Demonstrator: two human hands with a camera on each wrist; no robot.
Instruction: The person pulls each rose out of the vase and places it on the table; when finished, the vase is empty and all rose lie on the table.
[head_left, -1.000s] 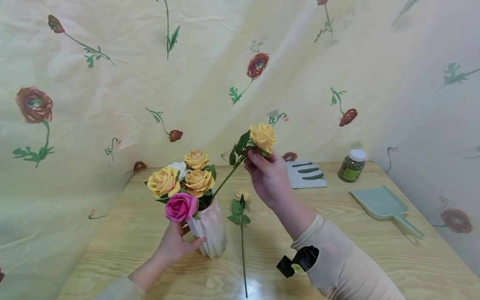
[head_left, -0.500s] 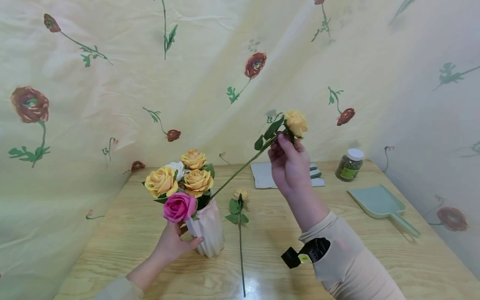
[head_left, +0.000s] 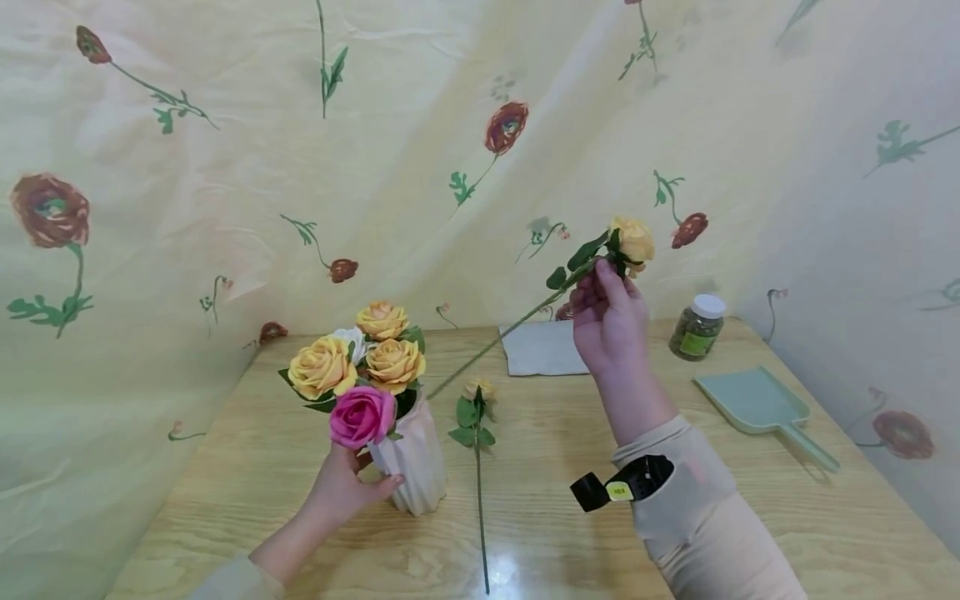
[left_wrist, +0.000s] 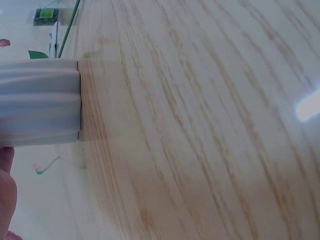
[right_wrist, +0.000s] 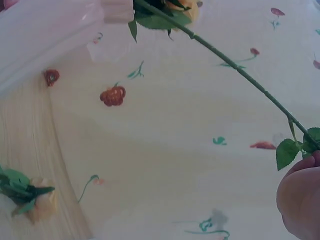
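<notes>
I see a yellow rose (head_left: 632, 241) raised at two o'clock, its long green stem slanting down toward eight. The ribbed white vase (head_left: 411, 473) stands upright at seven o'clock, packed with roses.

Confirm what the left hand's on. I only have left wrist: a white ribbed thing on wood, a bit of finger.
Observer: It's a vase. The left hand grips its lower body.
Operator: Anything in it?
Observer: Yes: three yellow roses, a pink rose and a white one.
Operator: Right hand?
Observer: The right hand pinches a yellow rose stem just under the bloom, raised above the table; the stem's lower end slants down toward the vase mouth.
Operator: Any other flowers out?
Observer: One loose rose lies flat on the table, right of the vase.
</notes>
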